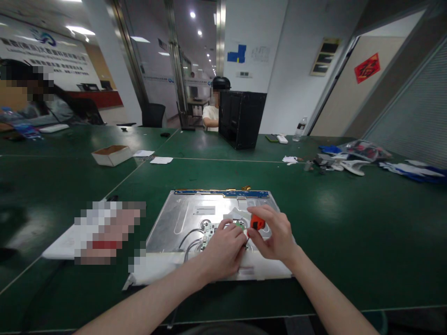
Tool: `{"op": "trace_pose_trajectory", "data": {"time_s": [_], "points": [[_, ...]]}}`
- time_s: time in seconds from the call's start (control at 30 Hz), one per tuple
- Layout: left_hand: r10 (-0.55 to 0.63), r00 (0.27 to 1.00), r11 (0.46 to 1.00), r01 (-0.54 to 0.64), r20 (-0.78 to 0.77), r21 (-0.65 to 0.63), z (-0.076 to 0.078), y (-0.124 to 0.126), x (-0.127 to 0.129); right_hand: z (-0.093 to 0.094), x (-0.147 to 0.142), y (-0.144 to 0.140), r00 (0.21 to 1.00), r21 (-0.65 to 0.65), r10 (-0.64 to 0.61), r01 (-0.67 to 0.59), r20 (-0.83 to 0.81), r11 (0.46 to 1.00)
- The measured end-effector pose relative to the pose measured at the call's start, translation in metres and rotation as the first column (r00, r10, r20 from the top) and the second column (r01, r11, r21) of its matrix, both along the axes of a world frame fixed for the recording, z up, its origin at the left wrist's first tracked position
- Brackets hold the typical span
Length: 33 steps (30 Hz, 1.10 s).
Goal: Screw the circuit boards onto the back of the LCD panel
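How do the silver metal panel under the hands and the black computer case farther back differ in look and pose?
The silver metal panel lies flat on the green table, shiny, with wires and a small circuit board exposed; the black computer case stands upright, dark and closed. The panel is under the left hand and right hand; the case stands beside another person. Both rest on green tables.

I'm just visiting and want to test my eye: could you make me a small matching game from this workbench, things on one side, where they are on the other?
Things:
1. orange-handled tool
2. small cardboard box
3. black computer case
4. metal panel

Places:
A. standing upright at the far side of the green table
B. lying flat under both hands
C. in the fingers of the right hand
D. far left on the table, open

Pairs: 1-C, 2-D, 3-A, 4-B. The left hand rests on the panel's small circuit board.
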<state>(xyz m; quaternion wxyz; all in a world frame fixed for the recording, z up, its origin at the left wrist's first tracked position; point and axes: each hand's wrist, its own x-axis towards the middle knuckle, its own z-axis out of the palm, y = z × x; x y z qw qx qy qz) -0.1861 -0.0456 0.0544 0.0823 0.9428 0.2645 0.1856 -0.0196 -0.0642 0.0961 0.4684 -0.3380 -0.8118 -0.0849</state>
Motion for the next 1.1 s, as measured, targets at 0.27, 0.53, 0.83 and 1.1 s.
{"op": "trace_pose_trajectory", "data": {"time_s": [0.27, 0.53, 0.83, 1.1], "points": [[0.002, 1.0, 1.0, -0.002, -0.006, 0.005, 0.0007, -0.0002, 0.0006, 0.0007, -0.0002, -0.0008, 0.999, -0.042, 0.037, -0.039, -0.035, 0.998], [-0.01, 1.0, 1.0, 0.01, 0.02, -0.015, 0.0016, 0.0, -0.0002, -0.003, -0.0023, 0.0026, 0.999, 0.067, -0.04, 0.041, -0.018, 0.997], [-0.004, 1.0, 1.0, 0.004, 0.005, 0.008, 0.0009, -0.0002, 0.0006, 0.0, -0.0007, -0.0002, 1.0, 0.018, -0.029, 0.029, 0.008, 0.999], [-0.006, 1.0, 1.0, 0.006, -0.006, 0.002, 0.0003, 0.0, 0.0006, 0.0011, -0.0007, -0.0016, 1.0, -0.039, 0.019, -0.019, -0.018, 0.999]]}}
